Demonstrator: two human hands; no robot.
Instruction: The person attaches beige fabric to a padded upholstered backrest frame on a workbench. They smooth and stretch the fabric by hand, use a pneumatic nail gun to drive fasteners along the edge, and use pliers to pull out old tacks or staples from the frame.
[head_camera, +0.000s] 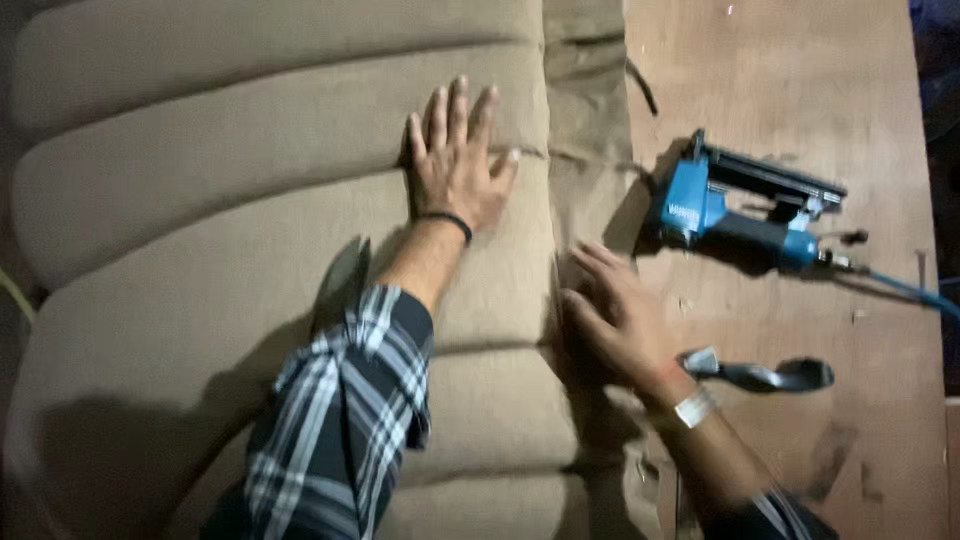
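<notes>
Left hand (455, 160) spread flat on one tan cushion (200, 250); right hand (615, 320) open at its edge; one blue stapler (735, 210) at two o'clock.

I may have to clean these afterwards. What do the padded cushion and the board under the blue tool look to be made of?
Cushion: tan woven fabric, matte, over soft padding; it bulges between stitched channels. Board: likely plywood, reddish-brown, bare, with visible grain and scuffs. Blue tool: looks like painted metal, slightly glossy.

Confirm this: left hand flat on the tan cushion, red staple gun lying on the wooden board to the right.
Not quite: the staple gun is blue, not red, as the head view shows. The left hand does lie flat on the cushion, and the gun lies on the board.
</notes>
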